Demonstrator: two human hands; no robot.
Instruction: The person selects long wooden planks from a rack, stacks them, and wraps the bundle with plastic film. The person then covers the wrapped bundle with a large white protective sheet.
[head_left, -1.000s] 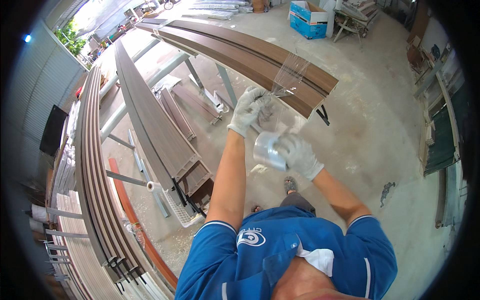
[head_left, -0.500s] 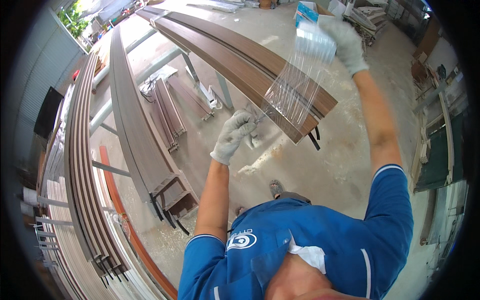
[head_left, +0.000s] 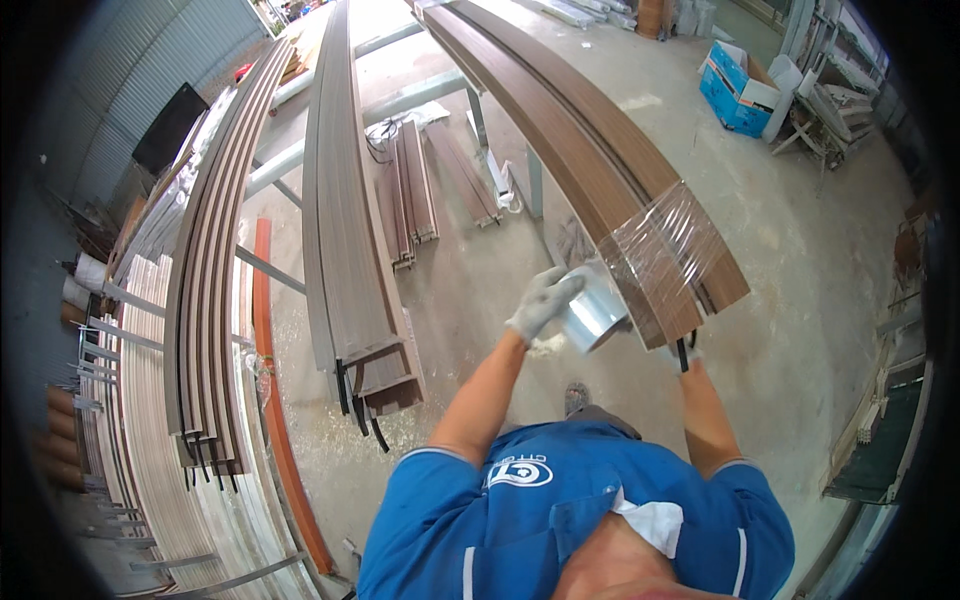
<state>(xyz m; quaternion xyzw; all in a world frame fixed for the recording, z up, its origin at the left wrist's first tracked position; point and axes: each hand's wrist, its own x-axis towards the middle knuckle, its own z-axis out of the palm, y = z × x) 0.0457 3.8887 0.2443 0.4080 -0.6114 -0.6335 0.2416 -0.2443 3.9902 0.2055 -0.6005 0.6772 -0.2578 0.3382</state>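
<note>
Clear stretch film lies across the near end of a bundle of brown wood-grain profiles. Just left of that end, my gloved left hand has its fingers curled at the edge of a shiny roll of stretch film. The roll hangs beside and slightly below the bundle. My right hand reaches under the bundle's end from the right. The profiles and black strips hide nearly all of it, so its fingers do not show.
More long profiles rest on grey metal racks to the left. Shorter pieces lie on the floor between the racks. A blue carton and scrap stand far right. An orange bar leans at left.
The roll has come from the upper right, over the bundle, to its left side at my left hand. My right hand has dropped beneath the bundle's end. Film now lies flat over the profiles.
</note>
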